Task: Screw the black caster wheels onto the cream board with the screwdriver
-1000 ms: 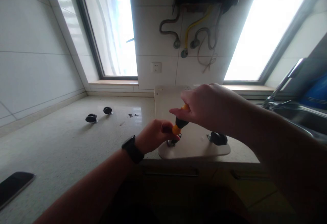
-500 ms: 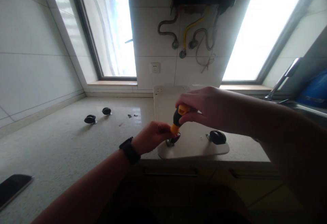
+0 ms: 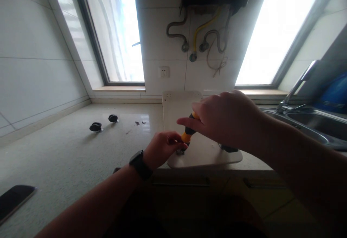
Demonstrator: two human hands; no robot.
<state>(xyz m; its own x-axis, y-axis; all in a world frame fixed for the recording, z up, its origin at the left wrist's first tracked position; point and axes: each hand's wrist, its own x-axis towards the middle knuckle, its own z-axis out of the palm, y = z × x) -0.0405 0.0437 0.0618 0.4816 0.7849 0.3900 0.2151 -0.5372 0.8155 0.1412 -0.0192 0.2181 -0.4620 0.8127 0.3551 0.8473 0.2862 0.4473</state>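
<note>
My right hand (image 3: 217, 113) is wrapped round the yellow and black handle of a screwdriver (image 3: 187, 134), which tilts down to the left. Fingers of my left hand (image 3: 166, 147) pinch close around the screwdriver's lower end, beside a caster (image 3: 181, 152) at the near left corner of a white board (image 3: 203, 158). What exactly sits between those fingertips is partly hidden, as is the screwdriver's tip. A second caster (image 3: 229, 149) is at the board's near right corner, partly covered by my right wrist. Screw holes show at the board's far corners.
Two loose casters (image 3: 95, 126) and small piles of screws (image 3: 137, 123) lie on the counter (image 3: 81, 158) to the left. A phone (image 3: 16, 198) rests at the left edge. On the right are a steel sink (image 3: 309, 122) and a faucet (image 3: 298, 84). Pipes hang on the wall.
My right hand has turned on the screwdriver handle and shifted right and slightly down, its thumb now pointing left. My left hand stays near the same caster. The right caster has become more covered.
</note>
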